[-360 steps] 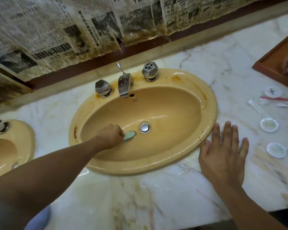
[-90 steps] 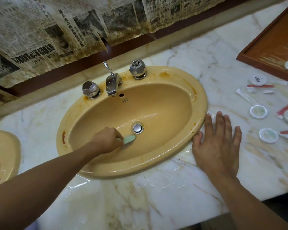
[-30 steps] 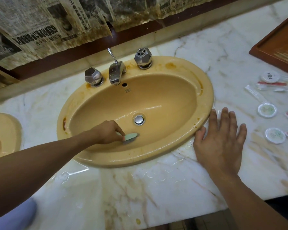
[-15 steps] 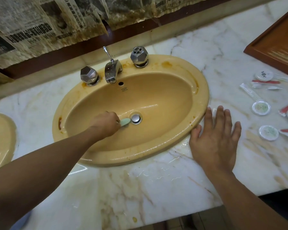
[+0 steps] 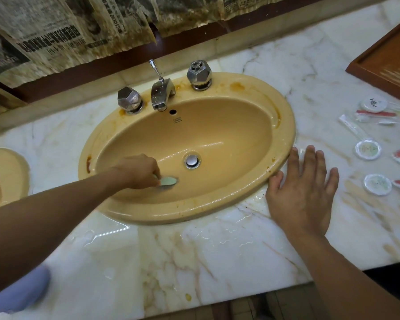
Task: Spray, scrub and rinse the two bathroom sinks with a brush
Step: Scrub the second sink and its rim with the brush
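A yellow oval sink (image 5: 284, 125) sits in the white marble counter (image 5: 194, 255). My left hand (image 5: 139, 170) is inside the bowl and grips a pale green brush (image 5: 169, 181), whose head presses on the bowl's front slope, left of the chrome drain (image 5: 191, 160). The brush handle is hidden in my fist. My right hand (image 5: 304, 190) lies flat with spread fingers on the counter, touching the sink's right rim. The edge of a second yellow sink (image 5: 12, 172) shows at the far left.
A chrome faucet (image 5: 162, 93) with two faceted knobs (image 5: 128, 100) (image 5: 199, 73) stands behind the bowl. Small round packets and wrapped toiletries (image 5: 367, 148) lie on the counter at right, near a brown wooden tray (image 5: 388, 63). Old newspaper (image 5: 56, 38) covers the wall. The counter is wet.
My left hand has drawn the brush from beside the drain toward the front of the bowl. My right hand stays flat on the counter.
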Action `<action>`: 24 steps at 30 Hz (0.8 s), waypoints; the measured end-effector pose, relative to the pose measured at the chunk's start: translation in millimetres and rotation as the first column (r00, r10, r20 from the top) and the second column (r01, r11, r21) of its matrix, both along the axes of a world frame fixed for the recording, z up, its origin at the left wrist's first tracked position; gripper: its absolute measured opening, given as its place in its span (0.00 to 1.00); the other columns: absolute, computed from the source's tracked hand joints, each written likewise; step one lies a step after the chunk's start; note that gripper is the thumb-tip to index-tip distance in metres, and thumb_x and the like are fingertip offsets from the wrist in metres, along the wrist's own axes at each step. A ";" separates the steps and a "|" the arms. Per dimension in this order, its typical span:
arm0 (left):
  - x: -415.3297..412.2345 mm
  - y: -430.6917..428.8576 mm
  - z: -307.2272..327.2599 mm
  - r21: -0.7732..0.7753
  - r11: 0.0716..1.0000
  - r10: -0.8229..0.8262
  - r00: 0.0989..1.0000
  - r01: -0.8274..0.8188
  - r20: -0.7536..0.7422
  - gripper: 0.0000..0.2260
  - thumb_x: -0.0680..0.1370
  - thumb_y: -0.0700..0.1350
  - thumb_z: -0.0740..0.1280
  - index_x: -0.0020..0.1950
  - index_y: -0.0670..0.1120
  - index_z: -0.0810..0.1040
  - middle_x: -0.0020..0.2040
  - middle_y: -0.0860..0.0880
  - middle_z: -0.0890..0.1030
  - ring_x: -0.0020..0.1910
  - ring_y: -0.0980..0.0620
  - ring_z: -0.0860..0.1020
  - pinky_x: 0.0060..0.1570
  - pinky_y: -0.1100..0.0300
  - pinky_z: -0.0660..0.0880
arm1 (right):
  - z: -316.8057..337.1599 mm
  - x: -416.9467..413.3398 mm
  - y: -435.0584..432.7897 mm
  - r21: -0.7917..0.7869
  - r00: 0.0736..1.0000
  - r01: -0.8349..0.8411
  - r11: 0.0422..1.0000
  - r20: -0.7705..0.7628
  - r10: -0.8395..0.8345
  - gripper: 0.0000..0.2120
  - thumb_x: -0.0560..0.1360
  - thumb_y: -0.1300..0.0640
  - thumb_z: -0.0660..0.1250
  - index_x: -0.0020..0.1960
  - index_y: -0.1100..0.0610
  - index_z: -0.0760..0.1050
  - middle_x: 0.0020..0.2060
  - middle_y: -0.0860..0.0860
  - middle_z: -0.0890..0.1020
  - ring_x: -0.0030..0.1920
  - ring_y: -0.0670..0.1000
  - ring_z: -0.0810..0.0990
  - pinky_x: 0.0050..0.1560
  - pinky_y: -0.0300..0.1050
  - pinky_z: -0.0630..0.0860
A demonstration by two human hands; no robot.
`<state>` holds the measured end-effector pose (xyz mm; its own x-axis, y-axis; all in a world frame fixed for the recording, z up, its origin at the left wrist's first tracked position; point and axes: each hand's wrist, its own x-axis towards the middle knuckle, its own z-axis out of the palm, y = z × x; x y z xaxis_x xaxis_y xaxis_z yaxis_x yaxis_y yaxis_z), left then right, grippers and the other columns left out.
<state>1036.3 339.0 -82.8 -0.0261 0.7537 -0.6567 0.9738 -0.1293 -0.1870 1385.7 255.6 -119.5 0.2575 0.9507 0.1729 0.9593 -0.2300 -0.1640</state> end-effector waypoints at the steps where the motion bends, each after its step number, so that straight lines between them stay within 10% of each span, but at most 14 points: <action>1: -13.9 1.5 13.4 -0.030 0.999 0.035 0.998 -0.036 -0.061 0.12 0.76 0.56 0.69 0.58 0.60 0.85 0.55 0.54 0.83 0.53 0.50 0.80 0.52 0.56 0.78 | -0.1 0.4 -0.1 -0.002 1.000 -0.002 1.000 0.000 0.002 0.30 0.81 0.48 0.51 0.80 0.59 0.62 0.79 0.61 0.62 0.81 0.59 0.56 0.79 0.65 0.51; 8: -23.1 -10.5 52.8 -0.271 0.954 0.136 0.991 -0.131 0.001 0.07 0.71 0.60 0.72 0.45 0.63 0.87 0.41 0.55 0.85 0.38 0.49 0.81 0.43 0.51 0.81 | -0.5 0.8 -0.1 -0.015 1.000 -0.003 1.000 -0.004 0.003 0.31 0.81 0.47 0.50 0.80 0.59 0.61 0.79 0.61 0.62 0.81 0.59 0.56 0.78 0.66 0.51; 14: -8.4 -15.0 51.2 -0.157 0.984 0.064 0.987 -0.087 -0.146 0.12 0.74 0.54 0.73 0.54 0.51 0.87 0.48 0.49 0.86 0.48 0.47 0.82 0.46 0.57 0.80 | 0.2 0.5 0.1 -0.013 1.000 -0.004 1.000 -0.001 0.004 0.31 0.80 0.47 0.50 0.80 0.60 0.61 0.79 0.62 0.62 0.80 0.60 0.57 0.78 0.66 0.52; 19: 15.6 -5.2 55.2 -0.310 0.931 0.234 0.967 -0.194 0.097 0.06 0.76 0.55 0.72 0.47 0.56 0.87 0.28 0.47 0.69 0.21 0.47 0.64 0.24 0.65 0.63 | 2.1 -1.1 -0.8 -0.012 1.000 -0.001 1.000 -0.009 0.000 0.31 0.80 0.48 0.50 0.80 0.60 0.62 0.79 0.62 0.62 0.80 0.60 0.57 0.78 0.65 0.52; 24: -9.6 -5.1 59.6 -0.257 0.955 0.123 0.986 -0.148 -0.110 0.12 0.76 0.55 0.72 0.51 0.48 0.87 0.40 0.49 0.84 0.38 0.48 0.80 0.37 0.59 0.73 | 5.4 -1.1 0.2 -0.024 1.000 -0.006 1.000 -0.008 0.006 0.31 0.80 0.48 0.50 0.79 0.60 0.62 0.79 0.62 0.62 0.80 0.60 0.57 0.78 0.65 0.52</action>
